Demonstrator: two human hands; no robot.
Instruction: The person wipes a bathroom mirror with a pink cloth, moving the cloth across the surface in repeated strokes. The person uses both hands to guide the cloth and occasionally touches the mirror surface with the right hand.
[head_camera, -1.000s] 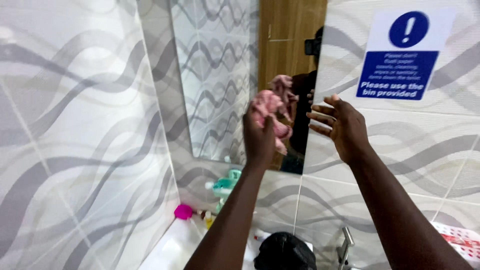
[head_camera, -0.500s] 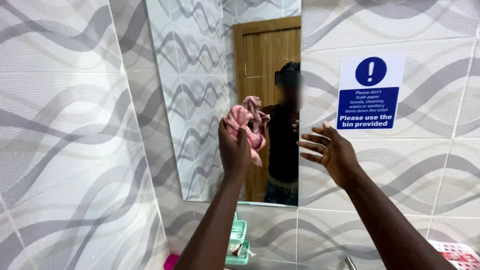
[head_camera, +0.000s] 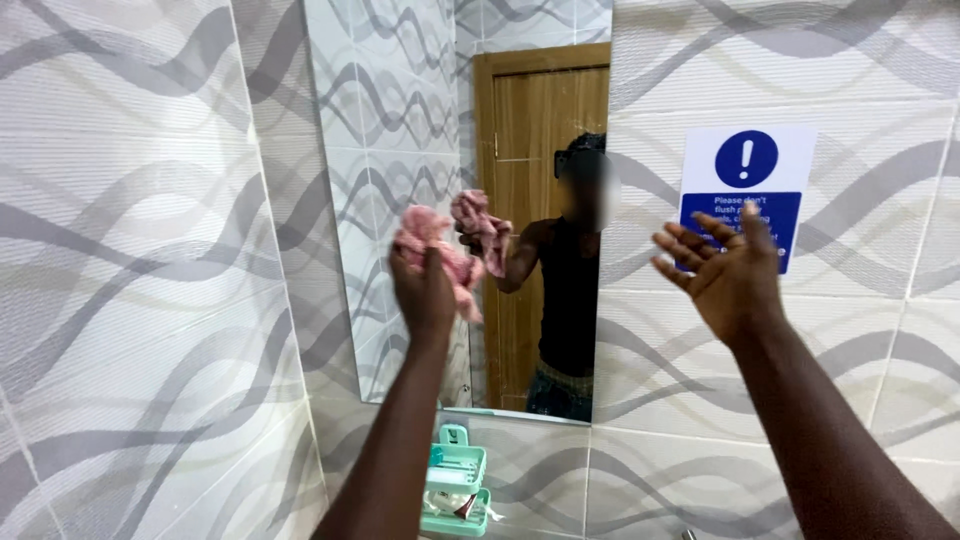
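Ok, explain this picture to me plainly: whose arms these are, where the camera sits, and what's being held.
The camera sits on a person's head, so the two arms reaching in from the bottom edge are that person's own. The left hand grips a crumpled pink cloth and presses it against a tall wall mirror. The right hand is open, fingers spread, holding nothing, raised in front of the tiled wall. The figure in the mirror is the same person's reflection, with a wooden door behind. A blue and white notice sign hangs to the right of the mirror. Below the mirror is a mint green soap holder with something in it that I cannot make out.
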